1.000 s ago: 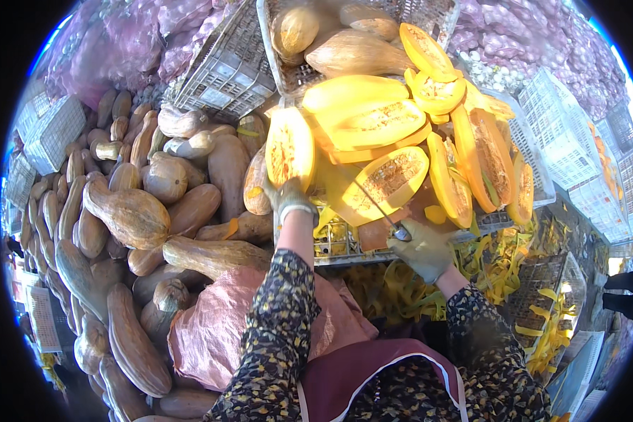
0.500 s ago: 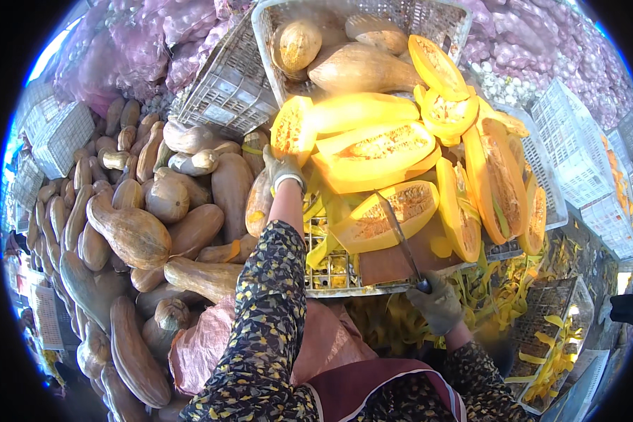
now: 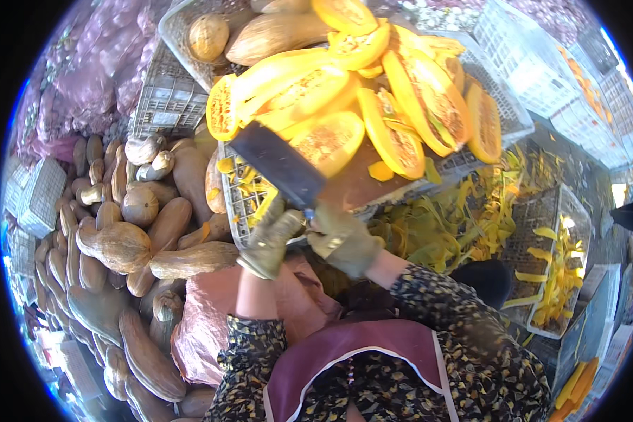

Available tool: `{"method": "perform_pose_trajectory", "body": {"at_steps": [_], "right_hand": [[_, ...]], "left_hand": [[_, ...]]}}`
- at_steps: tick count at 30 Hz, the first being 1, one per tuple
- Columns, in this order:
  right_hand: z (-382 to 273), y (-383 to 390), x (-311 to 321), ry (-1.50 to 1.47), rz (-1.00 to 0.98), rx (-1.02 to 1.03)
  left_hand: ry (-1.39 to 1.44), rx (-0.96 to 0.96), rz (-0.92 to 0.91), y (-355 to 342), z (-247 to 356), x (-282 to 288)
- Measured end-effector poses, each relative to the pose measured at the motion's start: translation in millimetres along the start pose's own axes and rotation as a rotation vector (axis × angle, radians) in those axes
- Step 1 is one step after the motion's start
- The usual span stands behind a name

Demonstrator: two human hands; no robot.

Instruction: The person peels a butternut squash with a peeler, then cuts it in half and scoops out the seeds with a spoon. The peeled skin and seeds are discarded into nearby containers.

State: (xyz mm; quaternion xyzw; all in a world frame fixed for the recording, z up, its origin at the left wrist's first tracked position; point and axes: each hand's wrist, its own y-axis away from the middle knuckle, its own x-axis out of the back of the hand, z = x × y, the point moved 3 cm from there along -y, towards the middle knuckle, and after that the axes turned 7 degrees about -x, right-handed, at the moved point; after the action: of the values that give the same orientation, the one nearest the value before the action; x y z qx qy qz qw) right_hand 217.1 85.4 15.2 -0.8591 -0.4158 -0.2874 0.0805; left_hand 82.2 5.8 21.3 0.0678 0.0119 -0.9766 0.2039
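Note:
My right hand, in a dirty pale work glove, is closed round the handle of a cleaver. Its broad dark blade points up and left over the crate edge, in front of a halved squash. Close beside the handle is my gloved left hand, its fingers bent but apart. Whether it touches the handle I cannot tell. Beyond the blade, peeled yellow squash halves show their seedy insides. A brown board lies under the nearest pieces.
Unpeeled tan squashes are heaped on the left. More fill a crate at the back. Yellow peelings cover the ground at right, near a crate of peel strips. A pink sack lies before me; white crates stand far right.
My left hand has let go of the upright squash piece and come back beside my right hand. The cleaver has swung left, its broad face now showing. The view has shifted.

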Motion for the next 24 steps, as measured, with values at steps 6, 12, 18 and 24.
{"method": "perform_pose_trajectory", "body": {"at_steps": [6, 12, 18, 24], "right_hand": [[4.5, 37.0, -12.3, -0.233, -0.123, 0.194], [31.2, 99.0, 28.8, -0.423, -0.219, -0.204], [67.3, 163.2, 78.6, -0.923, 0.024, -0.299], [133.8, 272.7, 208.1, -0.468, 0.618, -0.018]], "left_hand": [[0.458, 0.067, 0.323, 32.1, -29.1, -23.4], [0.413, 0.142, 0.247, 47.6, -49.5, -73.1], [-0.538, 0.008, 0.032, 37.5, -44.9, -53.6], [-0.130, 0.095, 0.197, 44.0, -47.5, -49.6]]}}
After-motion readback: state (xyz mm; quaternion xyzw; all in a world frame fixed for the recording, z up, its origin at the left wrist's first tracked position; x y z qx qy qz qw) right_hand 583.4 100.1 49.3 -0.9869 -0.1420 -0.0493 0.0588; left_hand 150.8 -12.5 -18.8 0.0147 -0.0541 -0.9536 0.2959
